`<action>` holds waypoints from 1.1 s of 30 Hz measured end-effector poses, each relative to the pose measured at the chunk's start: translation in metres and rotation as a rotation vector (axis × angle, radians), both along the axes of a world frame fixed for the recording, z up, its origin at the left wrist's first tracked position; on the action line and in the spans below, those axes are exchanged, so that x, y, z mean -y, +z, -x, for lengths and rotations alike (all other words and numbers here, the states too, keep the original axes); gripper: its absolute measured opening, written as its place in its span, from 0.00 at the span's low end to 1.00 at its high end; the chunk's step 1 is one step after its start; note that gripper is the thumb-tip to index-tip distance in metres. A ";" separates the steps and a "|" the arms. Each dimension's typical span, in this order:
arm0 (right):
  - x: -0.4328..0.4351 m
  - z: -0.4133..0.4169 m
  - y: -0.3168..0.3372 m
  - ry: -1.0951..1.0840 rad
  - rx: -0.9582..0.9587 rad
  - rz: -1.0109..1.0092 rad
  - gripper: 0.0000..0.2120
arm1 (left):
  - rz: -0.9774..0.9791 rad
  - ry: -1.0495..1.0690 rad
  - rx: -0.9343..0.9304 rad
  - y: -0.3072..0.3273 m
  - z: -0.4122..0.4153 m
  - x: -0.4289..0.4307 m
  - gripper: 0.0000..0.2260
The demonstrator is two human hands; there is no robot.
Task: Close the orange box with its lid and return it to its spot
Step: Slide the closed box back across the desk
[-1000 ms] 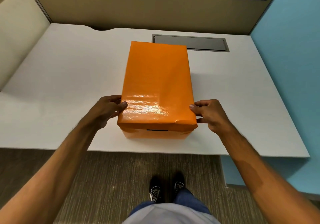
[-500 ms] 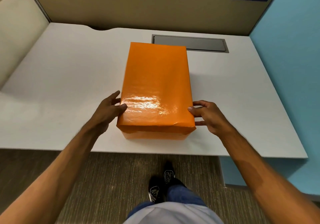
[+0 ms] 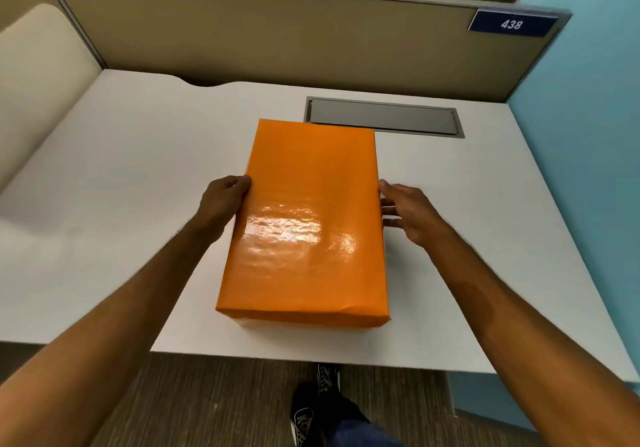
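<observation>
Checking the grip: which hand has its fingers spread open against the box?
The right hand: its fingers are splayed along the orange box's right edge. The left hand is curled at the left edge.

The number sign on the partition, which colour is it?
The number sign is dark blue with white digits, 438; only the head view shows it.

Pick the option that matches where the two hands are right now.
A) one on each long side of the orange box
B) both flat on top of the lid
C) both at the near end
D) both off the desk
A: the left hand and right hand flank the orange box at its long sides, midway along.
</observation>
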State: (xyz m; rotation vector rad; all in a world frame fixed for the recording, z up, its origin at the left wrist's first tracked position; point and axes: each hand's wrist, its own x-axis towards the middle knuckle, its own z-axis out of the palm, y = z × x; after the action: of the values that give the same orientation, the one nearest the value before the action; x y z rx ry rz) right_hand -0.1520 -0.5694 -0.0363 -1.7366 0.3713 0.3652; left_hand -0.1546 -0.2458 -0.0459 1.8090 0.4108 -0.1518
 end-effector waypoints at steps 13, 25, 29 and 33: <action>-0.010 -0.094 -0.002 -0.089 0.013 0.102 0.16 | 0.018 0.107 -0.081 0.001 -0.072 0.003 0.19; -0.014 -0.094 -0.009 -0.100 0.055 0.223 0.21 | -0.052 0.116 -0.034 -0.002 -0.076 0.005 0.25; -0.008 -0.069 -0.013 -0.101 0.051 0.214 0.25 | -0.097 0.023 -0.023 0.005 -0.057 0.001 0.27; 0.001 -0.025 -0.016 -0.061 0.039 0.099 0.22 | -0.021 -0.068 -0.106 0.007 -0.013 -0.007 0.25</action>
State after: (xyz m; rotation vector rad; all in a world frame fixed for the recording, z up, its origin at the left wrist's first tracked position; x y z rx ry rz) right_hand -0.1272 -0.5706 -0.0524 -1.8216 0.4197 0.2723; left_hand -0.1412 -0.2385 -0.0392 1.8414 0.4269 -0.2929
